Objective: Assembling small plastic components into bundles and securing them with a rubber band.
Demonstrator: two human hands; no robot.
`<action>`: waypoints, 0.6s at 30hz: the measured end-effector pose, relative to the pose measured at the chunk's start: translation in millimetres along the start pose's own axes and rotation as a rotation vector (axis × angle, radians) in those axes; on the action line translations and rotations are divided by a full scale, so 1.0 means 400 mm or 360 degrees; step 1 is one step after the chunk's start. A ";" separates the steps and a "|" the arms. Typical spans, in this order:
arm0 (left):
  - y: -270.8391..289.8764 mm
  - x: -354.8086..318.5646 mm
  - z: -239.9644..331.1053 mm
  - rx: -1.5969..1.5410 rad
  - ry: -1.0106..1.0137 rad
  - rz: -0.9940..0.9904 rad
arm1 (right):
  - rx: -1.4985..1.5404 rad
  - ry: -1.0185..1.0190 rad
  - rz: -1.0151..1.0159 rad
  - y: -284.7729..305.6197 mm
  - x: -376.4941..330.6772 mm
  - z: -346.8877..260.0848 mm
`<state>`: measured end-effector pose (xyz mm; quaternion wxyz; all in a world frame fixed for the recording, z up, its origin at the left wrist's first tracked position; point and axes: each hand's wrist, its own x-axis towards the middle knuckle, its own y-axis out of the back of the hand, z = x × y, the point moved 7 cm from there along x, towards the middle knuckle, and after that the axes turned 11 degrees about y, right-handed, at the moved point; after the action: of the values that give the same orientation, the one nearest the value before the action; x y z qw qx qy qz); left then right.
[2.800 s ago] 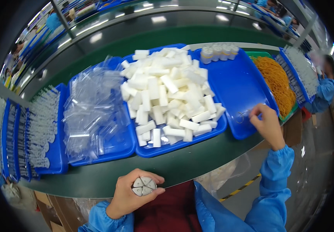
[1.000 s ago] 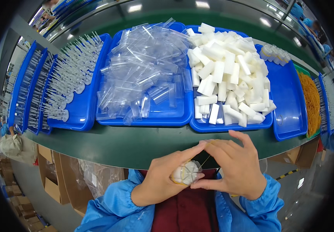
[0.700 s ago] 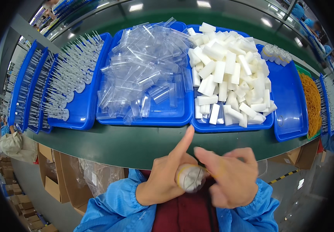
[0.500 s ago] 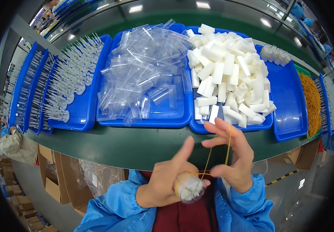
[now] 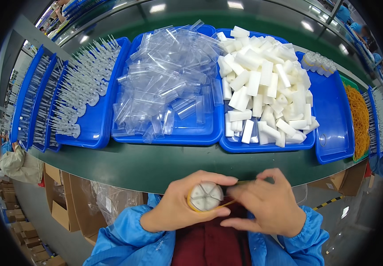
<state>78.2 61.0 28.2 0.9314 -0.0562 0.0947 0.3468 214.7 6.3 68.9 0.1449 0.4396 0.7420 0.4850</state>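
In front of my body, my left hand (image 5: 167,211) is closed round a round bundle (image 5: 206,196) of white wedge-shaped pieces, its end turned up toward me. A yellow rubber band (image 5: 227,203) runs round the side of the bundle and stretches to the right. My right hand (image 5: 273,205) has its fingers bent on the stretched end of that band, close to the bundle. Its fingertips are smeared by motion. Both hands are just off the near edge of the green table (image 5: 187,164).
Along the table stand blue trays with thin-stemmed clear parts (image 5: 83,80), clear plastic sleeves (image 5: 169,75) and white foam blocks (image 5: 267,84). Farther right, a blue tray (image 5: 333,115) has several bundles at its back, beside orange rubber bands (image 5: 357,117). Cardboard boxes (image 5: 78,199) stand below left.
My left hand has turned the bundle so its end faces up and raised it slightly. My right hand has dropped lower and turned over, bringing the stretched band down.
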 end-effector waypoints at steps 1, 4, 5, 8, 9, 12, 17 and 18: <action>0.004 -0.003 -0.021 -0.0404 0.0223 -0.0135 | 0.0150 0.0131 -0.0032 0.004 -0.007 -0.015; -0.042 -0.020 -0.052 -0.1215 0.0696 -0.0618 | 0.0225 0.0490 0.0221 0.032 -0.001 -0.062; -0.062 -0.032 -0.060 -0.1433 0.0846 -0.0733 | 0.0185 0.0605 0.0364 0.042 0.005 -0.081; -0.110 -0.031 -0.080 -0.1482 0.1003 -0.0603 | -0.0334 0.0739 0.0598 0.032 0.003 -0.116; -0.108 -0.024 -0.085 -0.1504 0.0971 -0.0429 | -0.0395 0.0688 0.0786 0.001 -0.006 -0.101; -0.066 -0.024 -0.072 -0.1735 0.0558 -0.0034 | 0.0528 0.0286 0.0405 -0.025 0.009 -0.012; 0.031 -0.029 0.064 0.0355 -0.0845 0.0855 | 0.1738 0.0001 0.0998 -0.064 0.020 0.053; 0.028 -0.033 0.076 0.0730 -0.0911 0.0894 | 0.1410 0.0091 0.0865 -0.051 0.018 0.058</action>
<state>65.3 66.3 60.1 0.7784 0.2773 -0.0804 0.5575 214.8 22.9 41.9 -0.2067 0.6221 0.7387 0.1565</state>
